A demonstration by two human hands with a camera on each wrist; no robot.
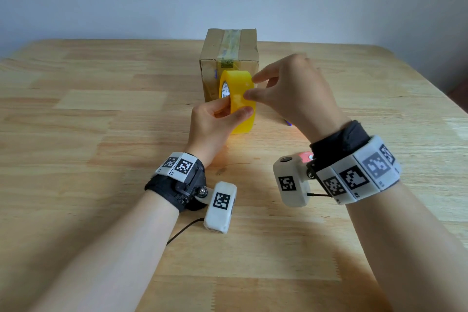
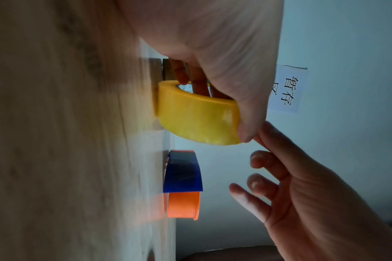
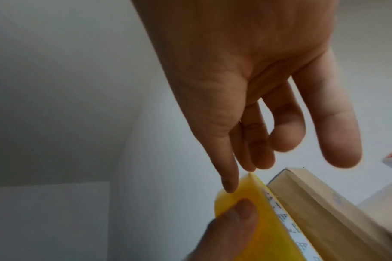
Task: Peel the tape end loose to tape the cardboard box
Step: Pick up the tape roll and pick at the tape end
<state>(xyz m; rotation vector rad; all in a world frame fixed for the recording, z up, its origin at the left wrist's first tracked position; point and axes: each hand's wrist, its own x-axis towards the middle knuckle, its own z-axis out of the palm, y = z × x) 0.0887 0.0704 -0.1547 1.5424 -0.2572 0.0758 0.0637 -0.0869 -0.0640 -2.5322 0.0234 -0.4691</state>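
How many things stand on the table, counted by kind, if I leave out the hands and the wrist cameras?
Yellow tape roll, held upright by the left hand: 1
Cardboard box: 1
Blue and orange tape dispenser: 1
Total: 3

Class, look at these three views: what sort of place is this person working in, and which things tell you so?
Probably a plain indoor packing or storage spot: a wooden table against a bare wall, a taped cardboard box, tape rolls including a yellow one, and a paper sign on the wall.
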